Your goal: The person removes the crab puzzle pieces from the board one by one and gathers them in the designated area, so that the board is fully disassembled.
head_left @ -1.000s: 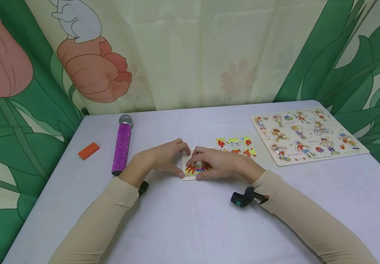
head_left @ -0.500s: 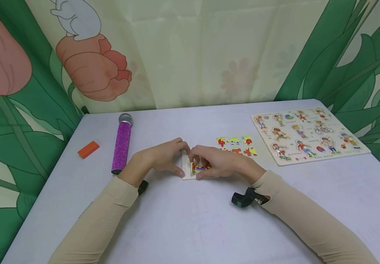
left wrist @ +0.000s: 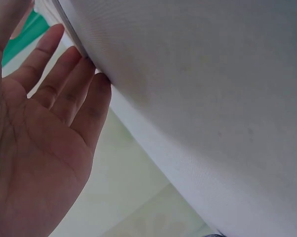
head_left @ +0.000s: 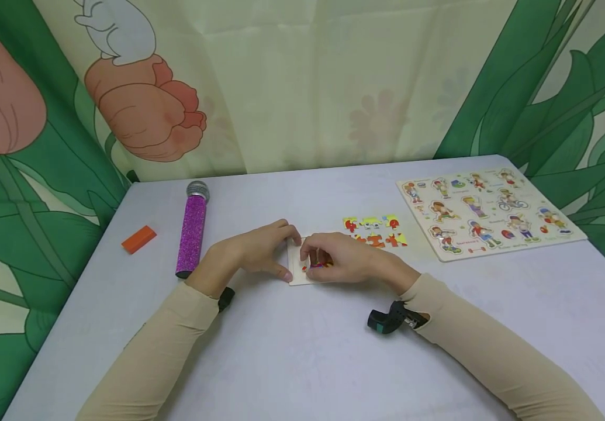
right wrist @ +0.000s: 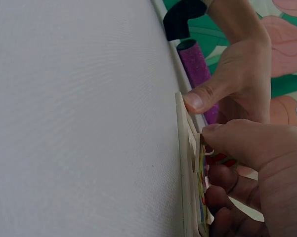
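Observation:
A small pale wooden puzzle board (head_left: 295,276) lies mid-table, with a colourful picture in it partly hidden under my right hand. My left hand (head_left: 260,251) grips its left side, thumb at the near corner and fingers at the far one. In the left wrist view, the fingertips (left wrist: 103,81) reach down beside the board's edge. Over the board, my right hand (head_left: 346,257) pinches a thin puzzle piece (right wrist: 198,153) between thumb and curled fingers. Bare wood shows left of it. Just behind the right hand lie several loose jigsaw pieces (head_left: 374,240) in two rows.
A larger wooden board (head_left: 491,213) with figures of children lies at the back right. At the left stand out a purple glitter microphone (head_left: 191,234) and an orange block (head_left: 139,240). A printed curtain (head_left: 302,88) hangs behind the table (head_left: 302,351).
The picture's left part has come away from the board, and bare wood now shows there. My right thumb has moved off the board's near edge. My left hand keeps its place.

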Available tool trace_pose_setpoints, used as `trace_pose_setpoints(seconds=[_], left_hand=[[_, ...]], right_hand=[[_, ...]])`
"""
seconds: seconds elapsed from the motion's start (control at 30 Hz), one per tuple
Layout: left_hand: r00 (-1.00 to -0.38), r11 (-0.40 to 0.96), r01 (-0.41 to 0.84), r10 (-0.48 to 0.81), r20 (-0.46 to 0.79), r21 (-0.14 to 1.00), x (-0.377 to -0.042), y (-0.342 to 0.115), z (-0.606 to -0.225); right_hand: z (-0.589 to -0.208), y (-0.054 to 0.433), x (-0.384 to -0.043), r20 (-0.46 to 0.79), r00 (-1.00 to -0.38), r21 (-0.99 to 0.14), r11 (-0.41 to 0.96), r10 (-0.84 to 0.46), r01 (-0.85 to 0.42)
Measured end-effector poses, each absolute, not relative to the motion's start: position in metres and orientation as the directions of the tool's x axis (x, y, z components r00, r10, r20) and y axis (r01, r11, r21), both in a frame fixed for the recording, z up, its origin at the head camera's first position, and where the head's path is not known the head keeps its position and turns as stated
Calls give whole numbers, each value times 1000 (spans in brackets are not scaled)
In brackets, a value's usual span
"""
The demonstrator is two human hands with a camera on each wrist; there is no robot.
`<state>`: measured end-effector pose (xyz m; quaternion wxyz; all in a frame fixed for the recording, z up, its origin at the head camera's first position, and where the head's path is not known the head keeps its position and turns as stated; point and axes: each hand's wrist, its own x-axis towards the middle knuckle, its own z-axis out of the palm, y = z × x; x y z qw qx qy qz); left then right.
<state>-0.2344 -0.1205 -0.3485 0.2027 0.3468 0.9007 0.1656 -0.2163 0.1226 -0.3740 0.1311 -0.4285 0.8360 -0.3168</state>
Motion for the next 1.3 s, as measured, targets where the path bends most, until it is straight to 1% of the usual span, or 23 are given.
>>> trace_pose_setpoints(seconds=[0.13, 0.37, 0.5, 0.87, 1.1, 1.3], left_hand=[[-676, 700, 563, 695, -243, 439, -234, -121, -348], [-676, 703, 561, 694, -248, 437, -234, -121, -347], [-675, 700, 562, 696, -244, 442, -235, -121, -347], [-679, 715, 551, 684, -268, 430, -235, -121, -350], [-677, 713, 554, 687, -266, 430, -236, -121, -351], [-680, 713, 550, 685, -262, 435, -236, -121, -351]], right_hand=[[-374, 123, -216, 56, -591, -668, 410, -805, -621], [-375, 123, -217, 36, -630, -682, 441, -776, -583], [-376, 123, -217, 43, -638, -686, 442, -769, -578], [-376, 121, -211, 71, -616, -649, 432, -785, -626], [-378, 119, -209, 96, -619, -599, 451, -780, -662], [-377, 118, -208, 92, -621, -596, 457, -778, -660]])
